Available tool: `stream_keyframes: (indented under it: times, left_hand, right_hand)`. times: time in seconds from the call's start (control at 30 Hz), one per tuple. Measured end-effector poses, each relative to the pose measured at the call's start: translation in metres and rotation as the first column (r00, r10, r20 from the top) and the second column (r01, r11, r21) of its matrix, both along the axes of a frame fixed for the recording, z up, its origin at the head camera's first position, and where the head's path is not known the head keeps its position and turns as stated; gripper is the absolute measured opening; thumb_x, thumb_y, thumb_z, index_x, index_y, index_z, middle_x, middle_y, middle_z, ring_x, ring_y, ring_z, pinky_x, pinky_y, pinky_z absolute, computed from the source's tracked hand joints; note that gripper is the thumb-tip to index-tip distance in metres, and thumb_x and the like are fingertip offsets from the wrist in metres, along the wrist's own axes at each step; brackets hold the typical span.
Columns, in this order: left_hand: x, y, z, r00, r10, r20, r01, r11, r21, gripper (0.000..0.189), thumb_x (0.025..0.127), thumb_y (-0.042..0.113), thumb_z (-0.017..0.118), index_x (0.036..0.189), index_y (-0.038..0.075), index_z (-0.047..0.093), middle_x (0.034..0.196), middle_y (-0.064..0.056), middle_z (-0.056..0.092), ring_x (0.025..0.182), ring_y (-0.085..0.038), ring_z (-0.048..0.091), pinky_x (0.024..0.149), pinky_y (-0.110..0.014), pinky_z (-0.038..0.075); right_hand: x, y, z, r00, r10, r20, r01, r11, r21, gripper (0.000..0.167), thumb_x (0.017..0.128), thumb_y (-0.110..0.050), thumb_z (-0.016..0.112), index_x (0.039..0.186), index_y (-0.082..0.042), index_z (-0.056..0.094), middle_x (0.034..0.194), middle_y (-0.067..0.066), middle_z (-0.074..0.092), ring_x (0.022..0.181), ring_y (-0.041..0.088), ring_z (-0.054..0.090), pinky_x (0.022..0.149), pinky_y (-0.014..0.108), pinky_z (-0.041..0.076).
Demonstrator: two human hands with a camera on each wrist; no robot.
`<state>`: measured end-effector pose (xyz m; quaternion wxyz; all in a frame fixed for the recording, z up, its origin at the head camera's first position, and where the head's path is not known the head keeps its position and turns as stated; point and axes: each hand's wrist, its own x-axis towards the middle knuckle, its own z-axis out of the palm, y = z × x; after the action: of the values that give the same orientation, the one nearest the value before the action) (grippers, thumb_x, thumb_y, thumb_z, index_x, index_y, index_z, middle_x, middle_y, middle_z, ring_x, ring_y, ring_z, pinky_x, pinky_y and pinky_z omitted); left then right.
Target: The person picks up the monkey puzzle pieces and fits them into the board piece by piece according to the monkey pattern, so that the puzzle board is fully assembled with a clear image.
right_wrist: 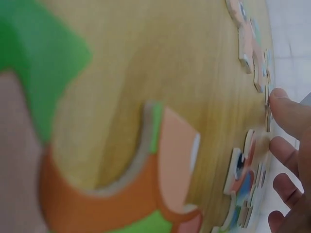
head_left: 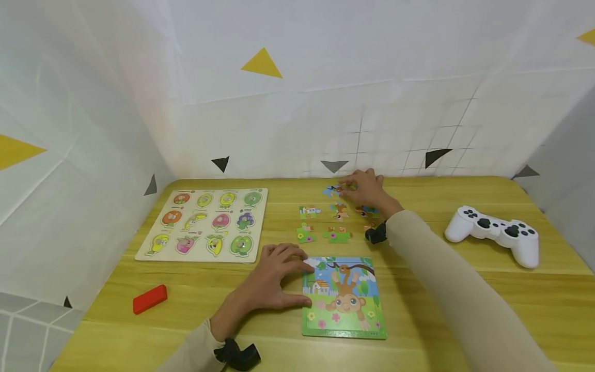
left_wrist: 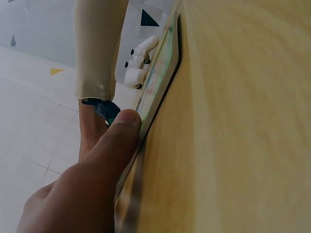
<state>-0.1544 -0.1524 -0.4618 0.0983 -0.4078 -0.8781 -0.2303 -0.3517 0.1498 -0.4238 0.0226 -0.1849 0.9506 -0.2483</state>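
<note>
A square monkey puzzle board (head_left: 344, 297) lies flat before me. My left hand (head_left: 274, 281) rests at its left side, thumb and forefinger spread apart along the edge; the left wrist view shows the thumb (left_wrist: 127, 119) against that edge. Farther back, my right hand (head_left: 367, 188) pinches a puzzle piece (head_left: 335, 189) at the far end of a group of loose pieces. In the right wrist view the fingertips meet this piece side-on, so the hold is partly hidden. Other loose pieces include a green flowered one (head_left: 337, 236) and a house one (head_left: 309, 211).
A wooden fruit puzzle board (head_left: 195, 256) lies at the left, and a red block (head_left: 150, 299) sits nearer the front. A white game controller (head_left: 497, 230) is on the right. A pale patterned cloth (head_left: 297, 124) hangs behind the table (head_left: 418, 330).
</note>
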Motion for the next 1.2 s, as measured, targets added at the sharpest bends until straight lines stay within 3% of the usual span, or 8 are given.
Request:
stream_keyframes:
  times: [0.3, 0.5, 0.73, 0.97, 1.03, 1.13, 1.2]
  left_hand:
    - [0.001, 0.000, 0.001, 1.000, 0.002, 0.000, -0.002, 1.000, 0.003, 0.059, 0.079, 0.073, 0.072, 0.125, 0.037, 0.068, 0.135, 0.007, 0.058, 0.137, -0.015, 0.044, 0.101, -0.047, 0.028]
    - [0.001, 0.000, 0.000, 1.000, 0.007, -0.009, -0.007, 1.000, -0.003, 0.059, 0.078, 0.074, 0.072, 0.125, 0.037, 0.068, 0.135, 0.007, 0.058, 0.137, -0.015, 0.044, 0.101, -0.047, 0.028]
    - [0.001, -0.001, 0.000, 1.000, 0.007, -0.014, -0.007, 1.000, -0.007, 0.059, 0.079, 0.074, 0.072, 0.124, 0.036, 0.068, 0.135, 0.007, 0.058, 0.136, -0.014, 0.044, 0.101, -0.047, 0.028]
    - [0.001, -0.001, -0.001, 1.000, 0.004, -0.023, -0.004, 1.000, -0.006, 0.059, 0.079, 0.073, 0.072, 0.125, 0.036, 0.068, 0.135, 0.007, 0.058, 0.137, -0.015, 0.045, 0.101, -0.047, 0.028]
    - [0.001, -0.001, -0.002, 1.000, 0.003, -0.026, -0.003, 1.000, -0.005, 0.059, 0.079, 0.073, 0.072, 0.125, 0.036, 0.068, 0.135, 0.006, 0.058, 0.136, -0.015, 0.045, 0.101, -0.047, 0.028]
    - [0.001, -0.001, -0.002, 1.000, 0.002, -0.024, -0.002, 1.000, -0.001, 0.059, 0.079, 0.073, 0.072, 0.125, 0.036, 0.068, 0.135, 0.006, 0.058, 0.136, -0.015, 0.045, 0.101, -0.047, 0.028]
    - [0.000, -0.001, -0.002, 1.000, 0.002, -0.022, -0.002, 1.000, 0.000, 0.059, 0.079, 0.073, 0.072, 0.125, 0.036, 0.068, 0.135, 0.006, 0.058, 0.136, -0.015, 0.045, 0.101, -0.048, 0.028]
  right_hand:
    - [0.000, -0.003, -0.001, 1.000, 0.020, 0.018, -0.020, 1.000, -0.013, 0.040, 0.100, -0.030, 0.064, 0.138, -0.016, 0.065, 0.128, 0.017, 0.055, 0.102, 0.033, 0.030, 0.083, 0.050, 0.010]
    - [0.001, -0.005, 0.001, 0.999, 0.024, 0.028, -0.023, 1.000, -0.016, 0.039, 0.100, -0.030, 0.064, 0.137, -0.016, 0.063, 0.126, 0.017, 0.056, 0.109, 0.036, 0.034, 0.086, 0.052, 0.012]
    - [-0.001, -0.007, -0.001, 0.998, 0.015, 0.056, -0.009, 0.994, -0.105, 0.037, 0.098, -0.027, 0.069, 0.132, -0.015, 0.063, 0.117, 0.012, 0.066, 0.109, 0.035, 0.038, 0.090, 0.053, 0.012]
    - [-0.006, -0.001, -0.007, 0.998, 0.034, 0.062, -0.021, 0.979, -0.204, 0.030, 0.100, -0.021, 0.066, 0.129, -0.015, 0.063, 0.109, 0.013, 0.072, 0.126, 0.040, 0.046, 0.112, 0.068, 0.002]
    - [-0.006, 0.001, -0.008, 0.997, 0.045, 0.059, -0.030, 0.974, -0.226, 0.028, 0.101, -0.019, 0.062, 0.129, -0.015, 0.064, 0.104, 0.011, 0.075, 0.120, 0.038, 0.054, 0.114, 0.072, -0.003]
    - [-0.005, 0.003, -0.007, 0.996, 0.057, 0.074, -0.036, 0.965, -0.261, 0.029, 0.102, -0.019, 0.059, 0.130, -0.013, 0.065, 0.101, 0.009, 0.076, 0.100, 0.030, 0.064, 0.114, 0.075, -0.009]
    - [-0.004, 0.004, -0.006, 0.993, 0.060, 0.103, -0.028, 0.956, -0.293, 0.030, 0.102, -0.020, 0.058, 0.131, -0.012, 0.064, 0.103, 0.009, 0.074, 0.093, 0.026, 0.064, 0.117, 0.069, 0.010]
